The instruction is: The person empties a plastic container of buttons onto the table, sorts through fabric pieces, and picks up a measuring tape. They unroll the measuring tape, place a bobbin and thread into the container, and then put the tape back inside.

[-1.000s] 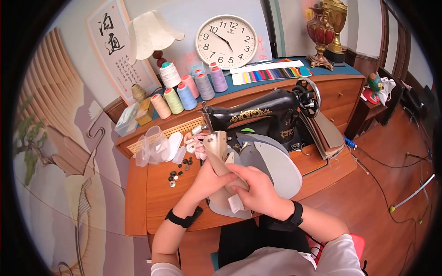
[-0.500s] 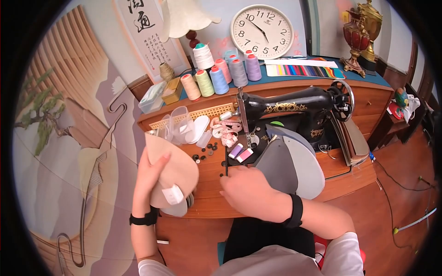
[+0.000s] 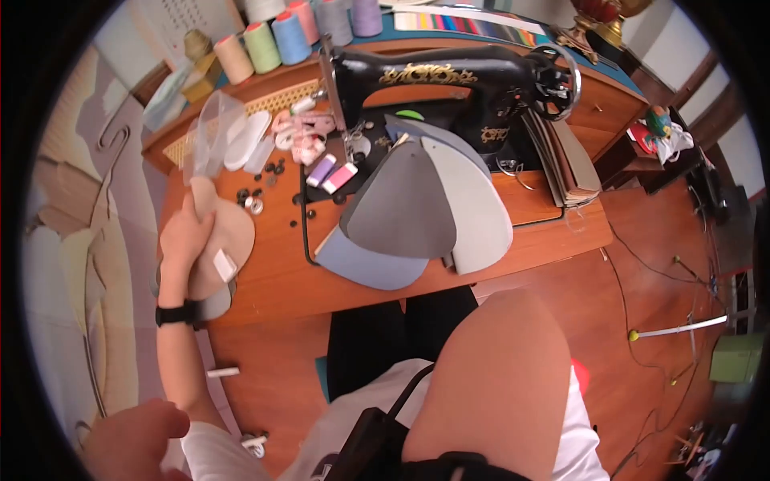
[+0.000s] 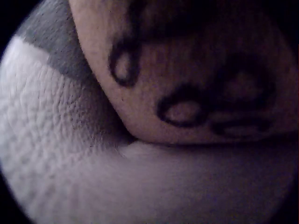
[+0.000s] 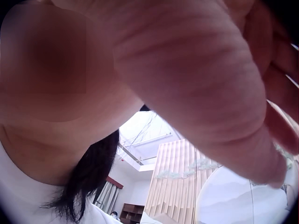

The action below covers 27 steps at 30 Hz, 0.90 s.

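Beige and lilac patches colour the mural (image 3: 68, 264) at the far left. In the lower left corner, blurred and near the head camera, is the right hand (image 3: 132, 437), reached across the body; the right wrist view shows its thumb extended and its other fingers loose beside the person's neck, with nothing seen in its grasp. Further along, the left hand (image 3: 184, 232) grips a beige panel (image 3: 233, 228) at the left end of the wooden table (image 3: 273, 276), thumb on the upper face. The panel carries a white label (image 3: 225, 264) and overlaps a grey piece (image 3: 215, 305). The left wrist view is too close and dark to make out its surfaces.

Just beyond the panel stand clear plastic containers (image 3: 210, 136), with loose buttons (image 3: 255, 205) to their right. Behind them, thread cones (image 3: 262, 48) line the back ledge. Next come a pink measuring tape (image 3: 303, 135) in a heap, then a purple spool (image 3: 322, 171) and a pink spool (image 3: 341, 178) side by side. Right of these, a grey and blue cap (image 3: 405, 192) sits in front of the black sewing machine (image 3: 429, 72), brim toward the person. Brown sheets (image 3: 565, 156) are stacked at the table's right end.
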### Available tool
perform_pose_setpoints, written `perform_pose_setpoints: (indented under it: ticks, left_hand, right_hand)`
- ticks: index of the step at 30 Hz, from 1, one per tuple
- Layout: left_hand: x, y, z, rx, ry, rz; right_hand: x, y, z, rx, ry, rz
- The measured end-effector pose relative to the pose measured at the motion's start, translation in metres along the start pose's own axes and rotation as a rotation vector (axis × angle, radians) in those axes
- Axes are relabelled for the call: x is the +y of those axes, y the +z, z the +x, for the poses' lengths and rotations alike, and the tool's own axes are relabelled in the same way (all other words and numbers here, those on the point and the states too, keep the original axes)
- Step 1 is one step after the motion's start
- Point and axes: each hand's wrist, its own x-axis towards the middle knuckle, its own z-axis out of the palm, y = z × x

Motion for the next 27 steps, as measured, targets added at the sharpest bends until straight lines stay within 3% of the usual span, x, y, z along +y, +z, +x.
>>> perform_pose_setpoints:
  ticks: [5, 10, 12, 14, 18, 20, 24, 27]
  left_hand:
    - [0.012, 0.003, 0.000, 0.049, 0.106, -0.018]
    - [0.024, -0.001, 0.003, 0.055, 0.087, -0.069]
    - [0.022, -0.001, 0.008, 0.006, 0.128, -0.271]
    - [0.018, 0.001, 0.013, -0.030, 0.139, -0.423]
    - [0.025, -0.001, 0.008, -0.165, 0.077, -0.465]
    - [0.028, -0.009, 0.004, -0.175, 0.064, -0.460]
    - [0.029, -0.026, -0.009, -0.201, 0.070, -0.349]
    - [0.020, -0.028, -0.013, -0.246, 0.052, -0.322]
  right_hand:
    - [-0.003, -0.015, -0.015, -0.022, -0.014, -0.047]
    - [0.002, -0.023, -0.030, -0.043, 0.014, -0.068]
    - [0.012, -0.016, -0.041, -0.048, 0.076, -0.068]
    - [0.029, 0.008, -0.048, 0.094, 0.178, -0.059]
    - [0.060, 0.009, -0.058, -0.072, 0.362, -0.185]
    - [0.085, 0.012, -0.063, -0.247, 0.382, -0.233]
    - [0.142, 0.045, -0.084, -0.250, 0.594, -0.256]
    - [0.184, 0.072, -0.103, -0.158, 0.649, -0.299]
